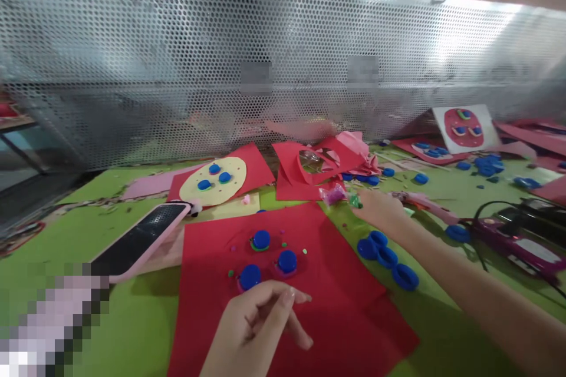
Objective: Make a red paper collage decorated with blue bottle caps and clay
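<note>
My left hand point(260, 321) is over the red paper sheet point(336, 312), thumb tip against the index finger and the other fingers loosely curled. Anything pinched there is too small to make out. Just beyond it, three blue bottle caps point(260, 240) lie on the sheet with green and pink clay at their edges. Tiny clay dots point(284, 244) are scattered around them. Reaching forward, my right hand point(378, 209) has its fingers closed on a small plastic-wrapped packet of green clay point(355, 201). A purple clay packet point(332, 194) lies left of it.
At left lies a pink-cased phone point(145, 241). Behind it is a cream paper circle point(234, 174) with caps. Cut red paper point(309, 159), loose blue caps point(387, 257) and a purple device with cables point(517, 244) lie around. A perforated metal panel point(198, 59) bounds the back.
</note>
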